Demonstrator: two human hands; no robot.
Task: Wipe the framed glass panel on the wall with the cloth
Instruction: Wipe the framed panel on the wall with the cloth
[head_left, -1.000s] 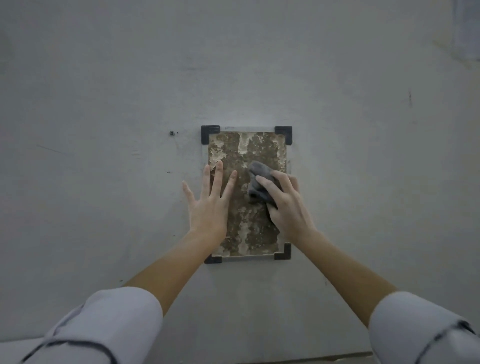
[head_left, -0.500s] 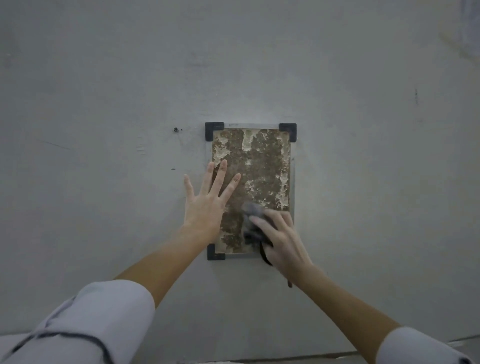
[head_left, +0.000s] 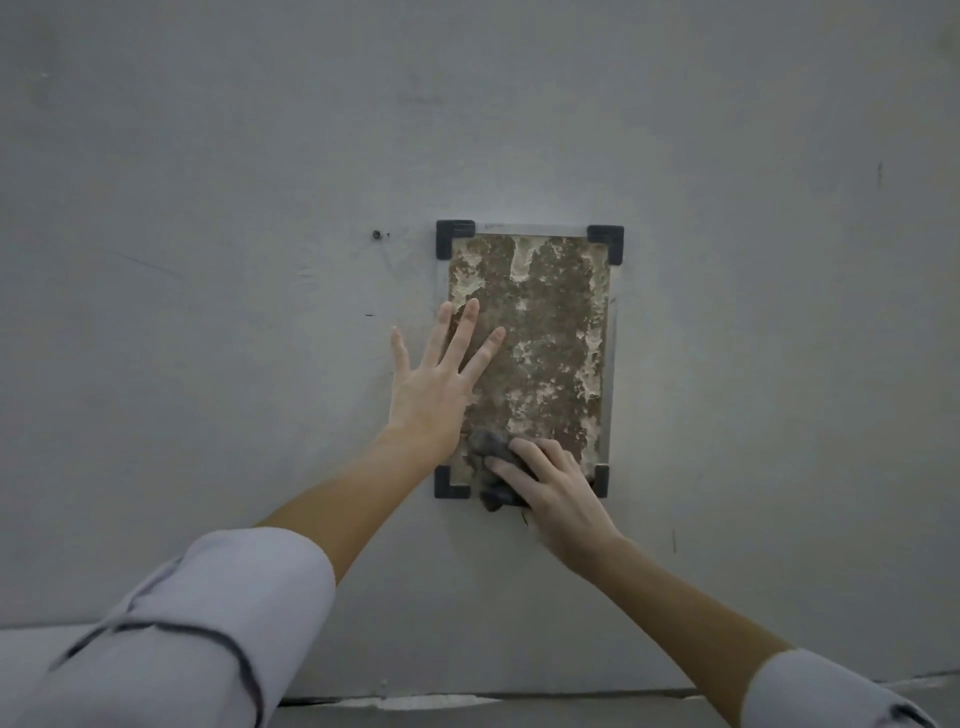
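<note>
At the foot of the upright panel (head_left: 550, 332), the cloth (head_left: 488, 447) was gripped by the right hand (head_left: 558, 493), soiled glass above; the left hand (head_left: 431, 389) was spread flat.

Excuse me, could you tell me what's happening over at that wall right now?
A person is wiping a framed glass panel mounted on the wall. The left hand lies flat, fingers spread, across the panel's left edge. The right hand holds a bunched dark cloth against the panel's bottom edge. Most of the glass looks mottled brown with pale patches.
</note>
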